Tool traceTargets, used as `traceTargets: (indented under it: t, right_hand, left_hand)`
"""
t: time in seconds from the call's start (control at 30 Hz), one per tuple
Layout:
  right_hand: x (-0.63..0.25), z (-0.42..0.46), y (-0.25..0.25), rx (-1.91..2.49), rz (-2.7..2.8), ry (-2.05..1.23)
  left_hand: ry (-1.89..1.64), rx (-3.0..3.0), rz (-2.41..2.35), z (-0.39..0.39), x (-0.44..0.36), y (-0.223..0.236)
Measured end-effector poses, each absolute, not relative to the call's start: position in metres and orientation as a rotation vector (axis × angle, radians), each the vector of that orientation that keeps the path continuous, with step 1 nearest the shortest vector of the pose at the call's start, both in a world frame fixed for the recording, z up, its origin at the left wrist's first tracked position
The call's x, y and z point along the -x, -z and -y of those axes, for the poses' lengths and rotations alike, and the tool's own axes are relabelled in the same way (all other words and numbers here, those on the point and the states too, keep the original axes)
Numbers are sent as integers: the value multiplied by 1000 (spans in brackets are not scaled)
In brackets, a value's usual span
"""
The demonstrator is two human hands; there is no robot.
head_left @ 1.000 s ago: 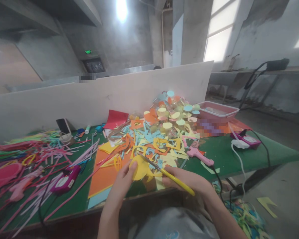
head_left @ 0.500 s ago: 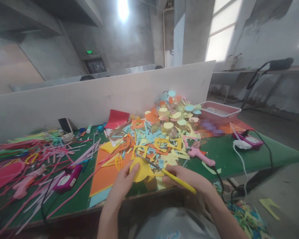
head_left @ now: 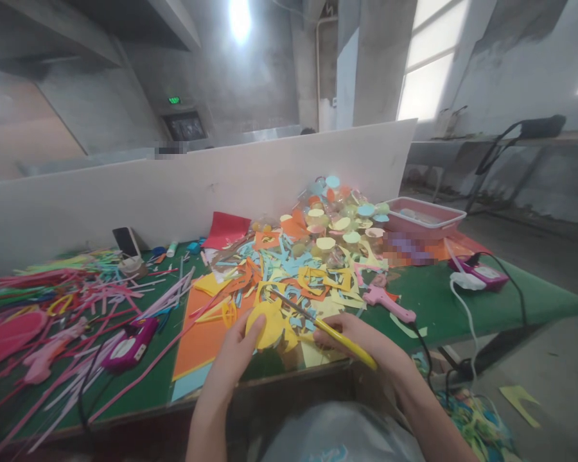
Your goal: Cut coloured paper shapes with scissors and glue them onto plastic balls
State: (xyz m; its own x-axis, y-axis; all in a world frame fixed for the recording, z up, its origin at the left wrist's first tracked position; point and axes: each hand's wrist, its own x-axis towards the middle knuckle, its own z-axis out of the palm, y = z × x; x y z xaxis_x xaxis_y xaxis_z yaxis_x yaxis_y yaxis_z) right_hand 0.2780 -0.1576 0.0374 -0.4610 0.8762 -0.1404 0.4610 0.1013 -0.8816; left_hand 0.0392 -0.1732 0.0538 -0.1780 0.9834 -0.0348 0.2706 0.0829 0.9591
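Note:
My left hand point(head_left: 245, 346) is closed on a yellow paper disc point(head_left: 266, 326), thumb on top and fingers beneath. A torn-looking yellow strip point(head_left: 289, 337) hangs along the disc's right side; whether it is still joined I cannot tell. My right hand point(head_left: 349, 335) is wrapped round the yellow handles of a pair of scissors point(head_left: 306, 314). Their dark blades point up and left, just above the disc's upper right edge, and look closed together. Under and beyond both hands lie yellow, orange and blue paper offcuts point(head_left: 296, 262).
Paper-topped clear balls point(head_left: 340, 224) are heaped behind the offcuts. A pink glue gun point(head_left: 390, 301) lies to the right, near a pink basket point(head_left: 426, 217). Pipe cleaners point(head_left: 110, 292), a phone point(head_left: 126, 244) and a purple power box point(head_left: 132, 343) are on the left. Cords hang off the front edge.
The scissor blades have moved slightly up and right, off the paper. The yellow paper has turned in my left hand and now shows a rounder outline, its strip hanging to the right.

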Motion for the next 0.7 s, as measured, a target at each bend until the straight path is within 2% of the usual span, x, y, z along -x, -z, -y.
traceTargets:
  t: [0.4,0.7]
  right_hand:
    - [-277,161,-37,1321,1905,-1395]
    - [-278,160,-38,1245,1887,-1407]
  left_hand:
    - [-1264,-1342,-1559,169,-37,-47]
    - [-1139,-1276,-1522,169,-45,-45]
